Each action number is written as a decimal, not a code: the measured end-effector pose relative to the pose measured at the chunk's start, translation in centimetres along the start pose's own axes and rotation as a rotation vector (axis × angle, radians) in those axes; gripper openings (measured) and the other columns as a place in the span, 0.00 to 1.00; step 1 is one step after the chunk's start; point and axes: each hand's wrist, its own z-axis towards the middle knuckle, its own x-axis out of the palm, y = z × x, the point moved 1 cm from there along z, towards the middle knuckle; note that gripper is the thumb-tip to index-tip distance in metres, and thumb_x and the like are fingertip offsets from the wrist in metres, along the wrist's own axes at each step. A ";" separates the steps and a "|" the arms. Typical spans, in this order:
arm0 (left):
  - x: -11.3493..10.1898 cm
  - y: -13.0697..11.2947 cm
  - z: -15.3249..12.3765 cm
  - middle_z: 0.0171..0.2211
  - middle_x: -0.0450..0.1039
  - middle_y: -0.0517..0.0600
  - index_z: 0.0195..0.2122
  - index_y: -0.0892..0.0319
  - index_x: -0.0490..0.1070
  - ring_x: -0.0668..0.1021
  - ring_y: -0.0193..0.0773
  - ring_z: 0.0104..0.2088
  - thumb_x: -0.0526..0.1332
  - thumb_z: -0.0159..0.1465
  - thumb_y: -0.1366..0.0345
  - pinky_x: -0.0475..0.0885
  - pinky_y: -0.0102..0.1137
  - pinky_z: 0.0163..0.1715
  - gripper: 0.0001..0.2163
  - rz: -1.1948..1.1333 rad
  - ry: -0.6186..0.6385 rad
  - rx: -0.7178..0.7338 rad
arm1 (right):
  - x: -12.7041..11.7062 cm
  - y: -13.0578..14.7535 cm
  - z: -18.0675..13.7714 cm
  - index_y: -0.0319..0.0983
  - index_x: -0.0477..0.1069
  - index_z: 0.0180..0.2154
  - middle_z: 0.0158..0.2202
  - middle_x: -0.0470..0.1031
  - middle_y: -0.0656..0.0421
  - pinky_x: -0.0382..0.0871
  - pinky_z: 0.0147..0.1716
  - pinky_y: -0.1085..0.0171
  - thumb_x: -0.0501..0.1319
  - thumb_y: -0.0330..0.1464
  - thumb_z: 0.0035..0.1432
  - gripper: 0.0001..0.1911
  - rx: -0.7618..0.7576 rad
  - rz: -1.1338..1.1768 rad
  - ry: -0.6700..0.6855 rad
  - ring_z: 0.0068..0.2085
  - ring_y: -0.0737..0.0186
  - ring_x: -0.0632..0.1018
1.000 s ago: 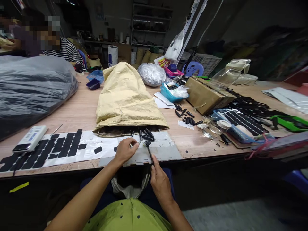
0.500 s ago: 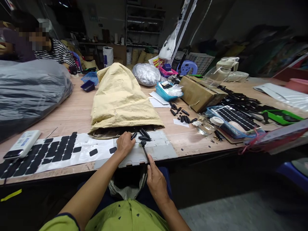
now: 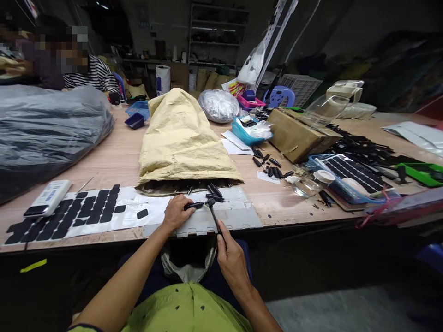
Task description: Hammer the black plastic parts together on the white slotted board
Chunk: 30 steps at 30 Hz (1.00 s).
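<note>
My left hand (image 3: 177,212) pinches a black tapered cylinder (image 3: 196,205) just above the grey sheet (image 3: 238,214). The cylinder points right, its tip close to the round head of a slim dark tool (image 3: 213,213). My right hand (image 3: 231,253) is wrapped round the tool's lower end at the table edge. Several more black cylinders (image 3: 215,190) lie at the mouth of a yellow woven sack (image 3: 188,143), just beyond both hands. What lies deeper in the sack is hidden.
Black patches cover a white sheet (image 3: 128,198) at left, beside a white device (image 3: 48,198). A large grey plastic bag (image 3: 51,133) sits behind them. Rightward stand a cardboard box (image 3: 301,133), loose black cylinders (image 3: 273,171) and a blue basket (image 3: 341,186). Another person (image 3: 92,74) sits far left.
My left hand has drawn back from the sack mouth with a black cylinder and turned it toward the tool head. My right hand still holds the tool. The view has shifted slightly left.
</note>
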 end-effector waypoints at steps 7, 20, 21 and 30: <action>-0.5 -0.3 0.0 0.33 0.73 0.48 0.39 0.54 0.79 0.73 0.39 0.39 0.65 0.59 0.64 0.66 0.33 0.41 0.08 -0.021 0.034 -0.033 | 0.0 1.3 0.7 0.42 0.62 0.63 0.60 0.69 0.57 0.68 0.57 0.64 0.47 0.34 0.68 0.25 -0.032 -0.003 0.023 0.59 0.62 0.73; -0.2 -0.2 -0.1 0.33 0.73 0.47 0.41 0.52 0.79 0.73 0.39 0.40 0.65 0.59 0.64 0.65 0.33 0.41 0.09 -0.025 0.039 -0.059 | 0.9 2.4 0.3 0.43 0.63 0.63 0.60 0.70 0.58 0.69 0.57 0.64 0.48 0.34 0.67 0.24 -0.040 0.007 0.112 0.58 0.62 0.73; -0.1 -0.2 -0.1 0.34 0.73 0.47 0.41 0.52 0.79 0.73 0.39 0.40 0.65 0.59 0.64 0.65 0.34 0.42 0.09 -0.028 0.038 -0.061 | 0.9 2.3 0.4 0.42 0.64 0.63 0.59 0.71 0.57 0.69 0.57 0.64 0.48 0.35 0.67 0.24 -0.034 0.012 0.103 0.58 0.62 0.73; -1.0 -0.4 -0.4 0.33 0.75 0.47 0.32 0.56 0.77 0.73 0.40 0.39 0.64 0.58 0.63 0.64 0.33 0.41 0.04 -0.138 0.066 -0.041 | -0.8 -0.6 0.4 0.43 0.61 0.64 0.58 0.72 0.57 0.75 0.49 0.62 0.48 0.35 0.67 0.25 0.084 -0.172 0.008 0.54 0.59 0.77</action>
